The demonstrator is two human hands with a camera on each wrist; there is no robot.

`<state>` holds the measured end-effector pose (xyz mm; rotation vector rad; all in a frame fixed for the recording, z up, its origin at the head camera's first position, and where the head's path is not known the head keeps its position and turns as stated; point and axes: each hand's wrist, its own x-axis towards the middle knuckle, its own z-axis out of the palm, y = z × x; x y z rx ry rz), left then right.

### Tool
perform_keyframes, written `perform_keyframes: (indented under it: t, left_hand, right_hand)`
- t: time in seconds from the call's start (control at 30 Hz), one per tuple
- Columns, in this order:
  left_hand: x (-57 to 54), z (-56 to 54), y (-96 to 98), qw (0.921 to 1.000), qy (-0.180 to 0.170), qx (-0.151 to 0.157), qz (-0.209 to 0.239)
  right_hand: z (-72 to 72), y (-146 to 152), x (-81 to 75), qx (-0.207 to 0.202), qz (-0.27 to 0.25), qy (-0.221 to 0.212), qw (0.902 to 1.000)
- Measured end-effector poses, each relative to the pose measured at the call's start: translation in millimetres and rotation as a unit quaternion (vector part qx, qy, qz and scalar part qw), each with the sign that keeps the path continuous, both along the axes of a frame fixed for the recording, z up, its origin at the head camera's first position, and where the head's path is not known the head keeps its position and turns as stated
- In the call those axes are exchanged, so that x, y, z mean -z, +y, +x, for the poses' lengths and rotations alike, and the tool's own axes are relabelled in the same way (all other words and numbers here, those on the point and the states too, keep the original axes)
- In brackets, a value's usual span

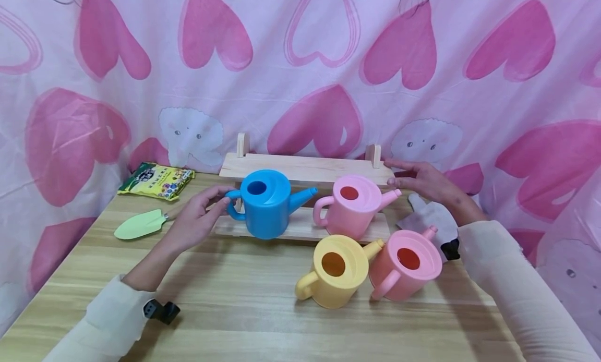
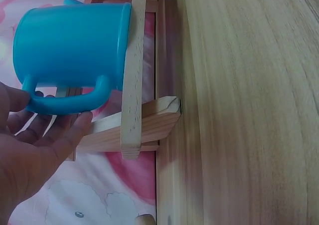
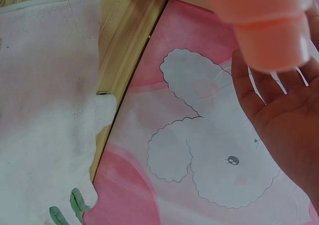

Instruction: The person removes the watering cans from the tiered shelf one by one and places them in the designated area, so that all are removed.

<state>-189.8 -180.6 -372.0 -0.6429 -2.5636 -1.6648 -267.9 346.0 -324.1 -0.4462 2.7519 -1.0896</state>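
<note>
A blue watering can (image 1: 267, 210) stands upright on the lower board of a small wooden shelf rack (image 1: 305, 168), its spout toward the right. My left hand (image 1: 199, 216) holds its handle (image 2: 70, 104), thumb on one side and fingers on the other. Beside it on the same board is a light pink watering can (image 1: 352, 210). My right hand (image 1: 422, 182) is at the right end of the upper board, fingers extended and fingertips right at the wood. In the right wrist view, a pink spout (image 3: 274, 43) covers part of its fingers.
In front of the rack stand a yellow watering can (image 1: 345, 284) and a darker pink watering can (image 1: 404, 273). Light-coloured gloves (image 1: 434, 221) lie under my right forearm. On the left are a green trowel (image 1: 141, 225) and a yellow-green packet (image 1: 157, 181). A heart-patterned curtain hangs behind.
</note>
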Motion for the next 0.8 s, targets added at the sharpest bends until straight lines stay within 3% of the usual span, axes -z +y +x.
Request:
perform_keyframes:
  t: [0.37, 0.8]
  left_hand:
    - [-3.2, 0.2, 1.3, 0.9999, -0.007, -0.003, 0.008]
    - [-14.2, 12.0, 0.8, 0.9996, -0.023, -0.016, 0.011]
  right_hand:
    - [-0.3, -2, -0.7, -0.004, -0.002, -0.001, 1.0]
    - [2.4, -2, -2.6, -0.006, -0.002, -0.002, 1.0]
